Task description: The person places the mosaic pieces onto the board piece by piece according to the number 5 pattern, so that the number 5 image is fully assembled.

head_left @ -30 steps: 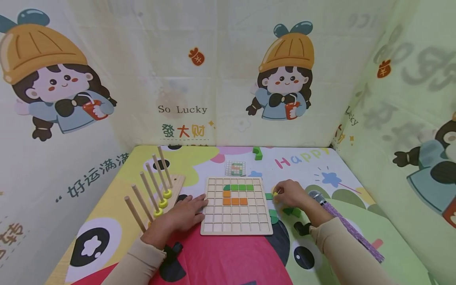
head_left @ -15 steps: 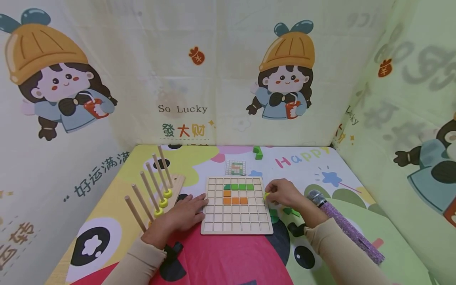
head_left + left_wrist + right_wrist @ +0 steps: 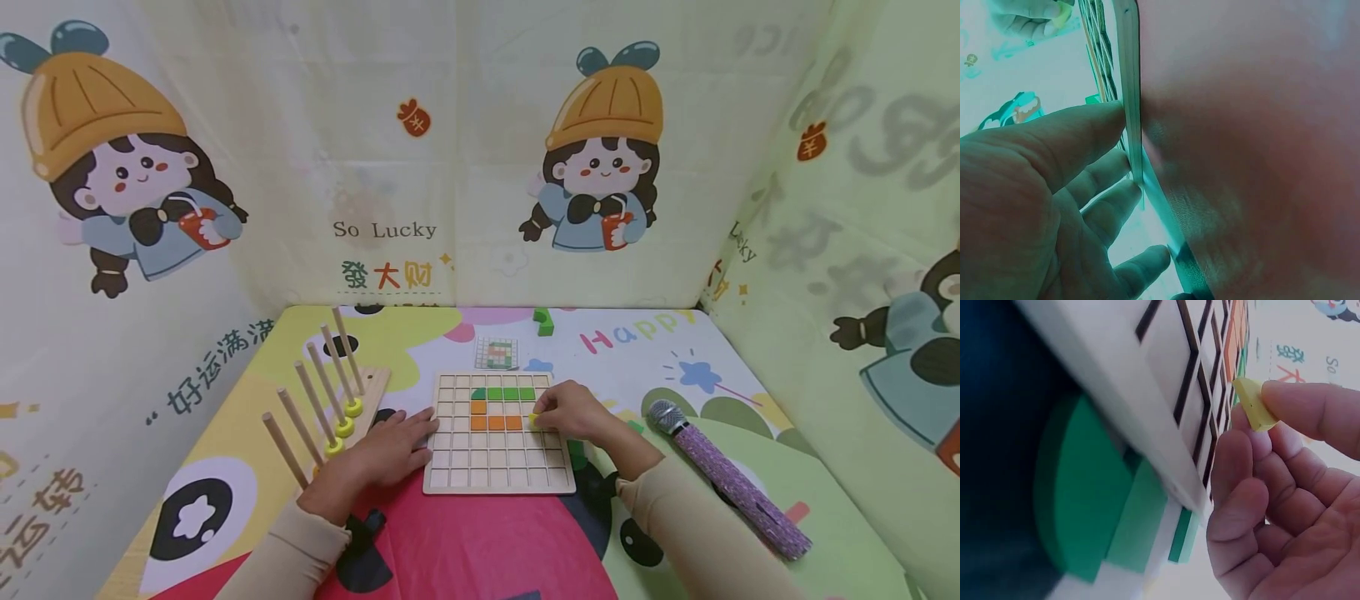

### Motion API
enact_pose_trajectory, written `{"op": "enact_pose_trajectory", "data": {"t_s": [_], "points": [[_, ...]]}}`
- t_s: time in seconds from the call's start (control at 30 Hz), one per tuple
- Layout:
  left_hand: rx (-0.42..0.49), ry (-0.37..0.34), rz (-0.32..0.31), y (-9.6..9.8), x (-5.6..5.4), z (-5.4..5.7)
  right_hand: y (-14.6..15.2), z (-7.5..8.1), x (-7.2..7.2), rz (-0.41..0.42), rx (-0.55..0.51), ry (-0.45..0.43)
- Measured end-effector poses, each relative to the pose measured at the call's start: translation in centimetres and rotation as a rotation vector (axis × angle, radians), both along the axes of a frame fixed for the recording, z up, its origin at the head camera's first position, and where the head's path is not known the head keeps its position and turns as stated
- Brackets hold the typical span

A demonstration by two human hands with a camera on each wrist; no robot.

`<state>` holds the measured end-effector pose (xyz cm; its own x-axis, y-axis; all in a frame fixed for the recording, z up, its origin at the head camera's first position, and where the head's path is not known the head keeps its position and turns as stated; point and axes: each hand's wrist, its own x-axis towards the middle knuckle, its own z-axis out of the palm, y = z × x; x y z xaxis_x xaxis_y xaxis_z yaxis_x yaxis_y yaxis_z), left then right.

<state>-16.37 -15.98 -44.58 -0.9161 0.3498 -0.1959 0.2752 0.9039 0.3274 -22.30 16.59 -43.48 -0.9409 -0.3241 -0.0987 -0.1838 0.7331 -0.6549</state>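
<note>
A square wooden grid board (image 3: 498, 482) lies on the table before me. Green tiles (image 3: 511, 393) and orange tiles (image 3: 496, 423) fill some of its cells, the far-left green one having a rounded corner. My left hand (image 3: 395, 448) touches the board's left edge with its fingers extended. Over the right part of the grid, my right hand (image 3: 579, 414) pinches a small yellow tile (image 3: 1254, 405) between thumb and finger; its full outline is partly covered. Beside the board's right edge, green blocks (image 3: 1082, 494) show large in the right wrist view.
A wooden stand with upright pegs and yellow rings (image 3: 344, 427) is at the left. A small patterned card (image 3: 496, 353) lies behind the board, with a green arch-shaped block (image 3: 543, 322) farther back. A purple glittery microphone (image 3: 738, 483) lies right of my right forearm.
My right hand has moved left with the yellow tile, from beside the board to above its right-hand cells. The left hand has stayed at the board's left edge.
</note>
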Motion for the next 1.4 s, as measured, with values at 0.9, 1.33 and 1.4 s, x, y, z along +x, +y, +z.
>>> {"op": "enact_pose_trajectory", "data": {"t_s": [0.9, 1.33, 1.4], "points": [[-0.014, 0.013, -0.013, 0.0, 0.2, 0.0, -2.2, -0.1, -0.5, -0.018, 0.211, 0.037], [-0.012, 0.007, -0.017, 0.0, 0.1, 0.1, -1.8, -0.5, 0.0, -0.021, 0.19, 0.108], [-0.012, 0.004, -0.015, 0.0, 0.1, 0.1, -1.3, -0.2, 0.3, -0.022, 0.151, 0.107]]}}
